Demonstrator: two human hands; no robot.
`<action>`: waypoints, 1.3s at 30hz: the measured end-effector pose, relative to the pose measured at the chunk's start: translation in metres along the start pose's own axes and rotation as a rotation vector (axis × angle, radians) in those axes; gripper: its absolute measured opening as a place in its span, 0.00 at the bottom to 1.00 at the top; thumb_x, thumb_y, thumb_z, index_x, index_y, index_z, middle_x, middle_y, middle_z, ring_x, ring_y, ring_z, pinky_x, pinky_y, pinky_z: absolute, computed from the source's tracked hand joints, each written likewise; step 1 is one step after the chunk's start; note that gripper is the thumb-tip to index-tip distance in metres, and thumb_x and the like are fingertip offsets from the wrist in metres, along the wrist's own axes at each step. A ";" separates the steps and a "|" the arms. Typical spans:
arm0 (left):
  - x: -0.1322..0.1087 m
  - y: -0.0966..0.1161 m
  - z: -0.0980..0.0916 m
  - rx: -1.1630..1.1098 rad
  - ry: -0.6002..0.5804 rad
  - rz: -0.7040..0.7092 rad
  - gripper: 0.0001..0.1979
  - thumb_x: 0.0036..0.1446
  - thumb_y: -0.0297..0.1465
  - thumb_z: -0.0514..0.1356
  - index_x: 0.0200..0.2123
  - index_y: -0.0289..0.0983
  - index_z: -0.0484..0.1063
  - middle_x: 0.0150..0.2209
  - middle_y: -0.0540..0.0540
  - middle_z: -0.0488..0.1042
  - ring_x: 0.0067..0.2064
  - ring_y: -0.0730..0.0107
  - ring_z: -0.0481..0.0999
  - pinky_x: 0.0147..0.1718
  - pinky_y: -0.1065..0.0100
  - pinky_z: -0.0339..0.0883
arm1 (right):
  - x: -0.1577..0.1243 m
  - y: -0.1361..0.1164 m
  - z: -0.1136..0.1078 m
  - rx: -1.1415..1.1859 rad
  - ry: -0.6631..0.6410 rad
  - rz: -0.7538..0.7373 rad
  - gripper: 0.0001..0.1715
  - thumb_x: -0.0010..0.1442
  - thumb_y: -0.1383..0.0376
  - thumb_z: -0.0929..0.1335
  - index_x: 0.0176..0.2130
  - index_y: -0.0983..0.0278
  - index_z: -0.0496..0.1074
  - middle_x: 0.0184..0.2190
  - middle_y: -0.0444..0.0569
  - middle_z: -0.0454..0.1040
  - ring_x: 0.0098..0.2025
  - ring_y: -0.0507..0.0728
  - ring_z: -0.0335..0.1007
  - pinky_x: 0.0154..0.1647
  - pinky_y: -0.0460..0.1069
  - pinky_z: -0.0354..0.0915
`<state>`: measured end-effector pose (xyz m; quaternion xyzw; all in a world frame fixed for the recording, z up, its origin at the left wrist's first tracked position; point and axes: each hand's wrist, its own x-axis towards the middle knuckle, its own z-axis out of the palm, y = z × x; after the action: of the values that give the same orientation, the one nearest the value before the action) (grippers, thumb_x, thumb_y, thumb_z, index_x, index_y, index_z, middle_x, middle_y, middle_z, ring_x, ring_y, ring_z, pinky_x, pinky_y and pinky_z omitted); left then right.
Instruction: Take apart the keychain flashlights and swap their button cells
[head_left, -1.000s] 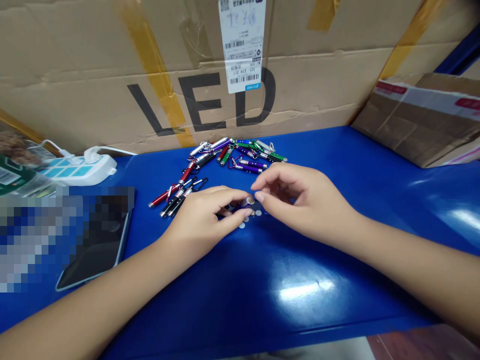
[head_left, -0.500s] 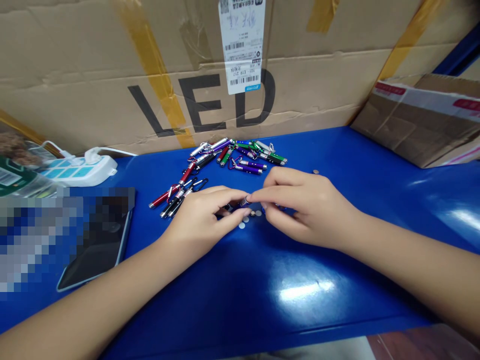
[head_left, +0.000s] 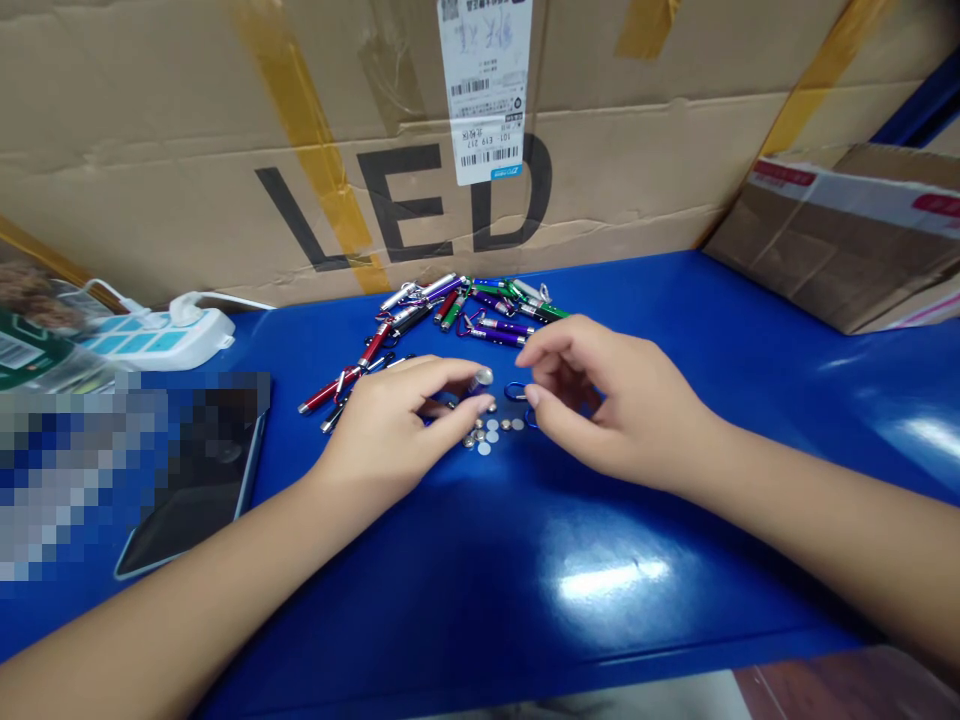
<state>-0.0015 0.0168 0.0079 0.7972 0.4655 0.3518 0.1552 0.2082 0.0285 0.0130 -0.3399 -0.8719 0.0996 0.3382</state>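
Observation:
My left hand (head_left: 397, 412) is closed on a small keychain flashlight tube (head_left: 481, 382), its silver round end showing between thumb and forefinger. Most of the tube is hidden by the fingers. Just to the right, my right hand (head_left: 611, 405) has its thumb and curled fingers apart, and I see nothing held in it. Blue carabiner clips (head_left: 515, 391) lie by its thumb tip, partly covered. Several button cells and small pale discs (head_left: 492, 436) are scattered on the blue table (head_left: 480, 600) below and between the hands.
Behind the hands lie several keychain flashlights (head_left: 499, 334) in red, purple, green, black and silver. A large cardboard box (head_left: 615, 190) stands at the back, a smaller carton (head_left: 825, 240) at right. On the left are a phone (head_left: 195, 490) and a white power strip (head_left: 161, 340).
My right hand has moved off the flashlight tube, and its fingers have spread. The tube's silver end is now exposed in my left hand, and more button cells show beneath.

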 end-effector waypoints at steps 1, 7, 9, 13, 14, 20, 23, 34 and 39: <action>0.001 0.000 -0.001 -0.013 0.035 -0.041 0.11 0.55 0.34 0.63 0.41 0.38 0.77 0.38 0.49 0.80 0.35 0.73 0.78 0.33 0.76 0.73 | 0.001 0.000 0.001 -0.007 -0.027 0.030 0.09 0.56 0.68 0.66 0.40 0.66 0.70 0.28 0.43 0.69 0.27 0.49 0.64 0.28 0.44 0.60; 0.002 -0.001 -0.003 -0.067 0.090 -0.147 0.12 0.55 0.36 0.63 0.42 0.39 0.77 0.40 0.48 0.80 0.38 0.70 0.79 0.36 0.74 0.75 | 0.003 0.004 0.011 -0.138 -0.363 0.047 0.11 0.59 0.60 0.67 0.39 0.63 0.75 0.35 0.49 0.70 0.39 0.56 0.68 0.39 0.50 0.64; 0.002 -0.001 -0.003 -0.081 0.083 -0.141 0.12 0.55 0.36 0.63 0.42 0.39 0.77 0.40 0.48 0.80 0.38 0.69 0.79 0.36 0.73 0.75 | 0.003 0.006 0.013 -0.162 -0.409 0.045 0.10 0.60 0.61 0.66 0.38 0.63 0.75 0.35 0.49 0.70 0.39 0.57 0.68 0.41 0.50 0.64; 0.002 -0.001 -0.002 -0.095 0.073 -0.118 0.12 0.55 0.35 0.63 0.42 0.38 0.77 0.40 0.48 0.80 0.38 0.70 0.79 0.36 0.75 0.75 | 0.005 0.010 0.013 -0.165 -0.396 0.046 0.07 0.60 0.65 0.67 0.37 0.64 0.75 0.35 0.50 0.72 0.38 0.56 0.69 0.39 0.50 0.64; 0.002 -0.002 -0.002 -0.094 0.071 -0.112 0.12 0.55 0.35 0.63 0.42 0.37 0.77 0.40 0.47 0.80 0.38 0.71 0.79 0.36 0.75 0.74 | 0.005 0.010 0.013 -0.156 -0.372 0.054 0.07 0.59 0.65 0.67 0.37 0.64 0.75 0.35 0.49 0.73 0.37 0.55 0.70 0.38 0.49 0.64; 0.001 -0.004 -0.001 -0.058 0.027 -0.045 0.10 0.55 0.34 0.63 0.40 0.37 0.77 0.39 0.48 0.79 0.37 0.72 0.79 0.33 0.78 0.73 | 0.007 0.007 0.007 0.115 -0.083 0.177 0.03 0.56 0.68 0.70 0.33 0.64 0.75 0.27 0.42 0.76 0.27 0.49 0.70 0.29 0.45 0.63; 0.000 -0.002 0.002 -0.065 -0.042 -0.022 0.09 0.55 0.32 0.63 0.40 0.37 0.77 0.37 0.49 0.79 0.35 0.73 0.78 0.31 0.79 0.72 | 0.007 0.001 0.005 0.240 0.108 0.250 0.04 0.55 0.67 0.71 0.34 0.64 0.77 0.28 0.42 0.78 0.28 0.49 0.71 0.29 0.44 0.64; -0.002 0.004 0.002 -0.144 -0.159 -0.047 0.08 0.54 0.31 0.62 0.38 0.39 0.78 0.34 0.50 0.79 0.33 0.73 0.77 0.30 0.77 0.70 | 0.007 -0.002 0.010 0.483 0.152 0.129 0.04 0.52 0.68 0.74 0.26 0.63 0.75 0.29 0.45 0.76 0.33 0.52 0.73 0.33 0.47 0.69; -0.002 0.006 0.003 -0.156 -0.161 -0.069 0.08 0.54 0.32 0.62 0.37 0.39 0.78 0.35 0.49 0.79 0.34 0.70 0.77 0.30 0.75 0.71 | 0.009 0.001 0.005 0.368 0.067 0.014 0.04 0.55 0.68 0.72 0.28 0.62 0.75 0.28 0.44 0.75 0.33 0.51 0.72 0.35 0.48 0.68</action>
<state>0.0035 0.0128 0.0086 0.7920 0.4497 0.3160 0.2657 0.2004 0.0350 0.0131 -0.2815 -0.8248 0.2484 0.4229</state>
